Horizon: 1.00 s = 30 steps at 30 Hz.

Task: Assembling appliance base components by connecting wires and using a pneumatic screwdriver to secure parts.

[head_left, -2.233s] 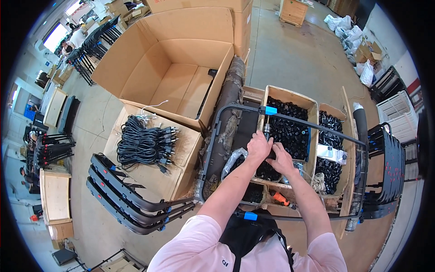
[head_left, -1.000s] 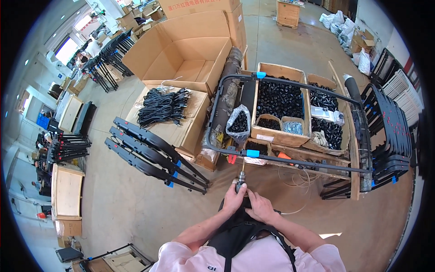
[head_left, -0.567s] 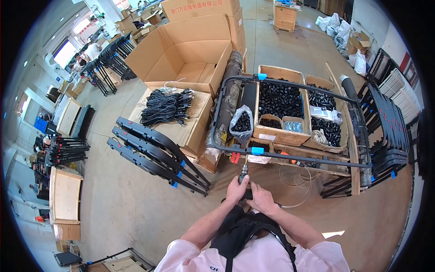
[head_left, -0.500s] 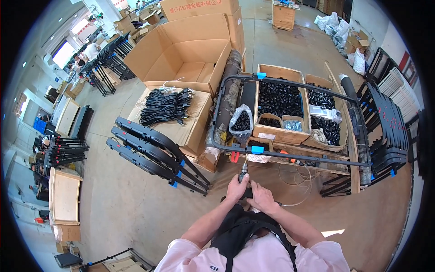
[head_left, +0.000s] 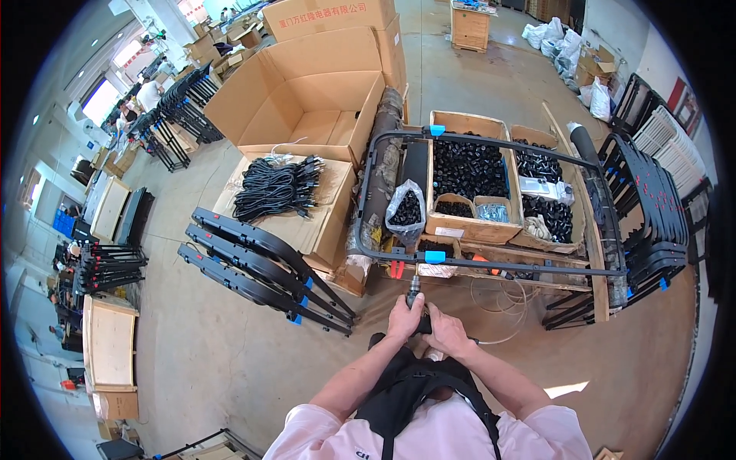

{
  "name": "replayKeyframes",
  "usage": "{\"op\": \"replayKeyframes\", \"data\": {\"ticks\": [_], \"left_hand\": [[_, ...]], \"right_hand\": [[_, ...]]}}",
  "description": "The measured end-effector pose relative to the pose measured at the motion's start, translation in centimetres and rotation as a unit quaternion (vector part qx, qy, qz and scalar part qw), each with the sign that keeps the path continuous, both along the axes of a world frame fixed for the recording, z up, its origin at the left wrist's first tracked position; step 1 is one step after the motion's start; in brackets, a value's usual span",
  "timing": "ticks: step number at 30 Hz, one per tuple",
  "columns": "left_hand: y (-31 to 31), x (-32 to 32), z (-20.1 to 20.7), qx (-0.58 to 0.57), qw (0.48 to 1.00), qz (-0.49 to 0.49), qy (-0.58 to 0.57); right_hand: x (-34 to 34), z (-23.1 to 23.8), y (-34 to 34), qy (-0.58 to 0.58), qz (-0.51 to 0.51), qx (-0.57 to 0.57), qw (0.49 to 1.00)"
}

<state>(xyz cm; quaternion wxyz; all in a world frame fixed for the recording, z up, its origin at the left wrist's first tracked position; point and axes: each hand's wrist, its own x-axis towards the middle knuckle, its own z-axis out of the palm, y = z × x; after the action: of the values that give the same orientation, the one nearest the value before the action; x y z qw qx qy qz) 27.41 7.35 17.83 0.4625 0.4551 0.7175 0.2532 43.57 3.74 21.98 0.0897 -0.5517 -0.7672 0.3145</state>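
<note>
Both hands are closed around a power drill (head_left: 415,290), its chuck pointing away from me. My left hand (head_left: 404,316) wraps the front of its dark body, and my right hand (head_left: 447,331) grips the rear, near a thin clear hose. The bit's tip meets or nearly meets the near bar of a black tubular frame (head_left: 506,267), just left of a blue clip (head_left: 435,257); I cannot tell if it touches. The frame lies across a bench of parts boxes. Under its near bar, beside the bit, show red-handled pliers (head_left: 396,270).
Wooden boxes of black plastic parts (head_left: 469,165) and a bag of small black parts (head_left: 405,211) sit inside the frame's outline. Left stand black curved frames (head_left: 257,261), a bundle of black cables (head_left: 277,186) and an open carton (head_left: 307,100). More black frames (head_left: 648,215) lean at right.
The view has shifted slightly. Both hands stay on the drill, whose bit remains at the frame's near bar, with no other clear movement.
</note>
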Motion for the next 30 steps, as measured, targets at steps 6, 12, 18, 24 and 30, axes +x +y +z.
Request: {"op": "replayKeyframes", "data": {"ticks": [6, 12, 18, 24, 30], "left_hand": [[0.8, 0.2, 0.5, -0.009, 0.999, -0.015, 0.039], [1.3, 0.2, 0.6, -0.008, 0.999, -0.014, 0.031], [1.3, 0.2, 0.7, -0.017, 1.0, -0.015, 0.019], [0.5, 0.0, 0.3, -0.004, 1.0, -0.007, 0.02], [-0.1, 0.0, 1.1, -0.001, 1.0, -0.015, 0.008]], "right_hand": [[0.2, -0.3, 0.5, 0.005, -0.009, 0.01, 1.0], [0.2, 0.2, 0.8, 0.013, -0.017, 0.021, 1.0], [-0.4, -0.2, 0.6, 0.023, 0.008, 0.089, 0.996], [-0.6, 0.2, 0.0, 0.035, -0.003, 0.065, 0.997], [-0.5, -0.1, -0.5, 0.031, 0.001, 0.05, 0.998]]}}
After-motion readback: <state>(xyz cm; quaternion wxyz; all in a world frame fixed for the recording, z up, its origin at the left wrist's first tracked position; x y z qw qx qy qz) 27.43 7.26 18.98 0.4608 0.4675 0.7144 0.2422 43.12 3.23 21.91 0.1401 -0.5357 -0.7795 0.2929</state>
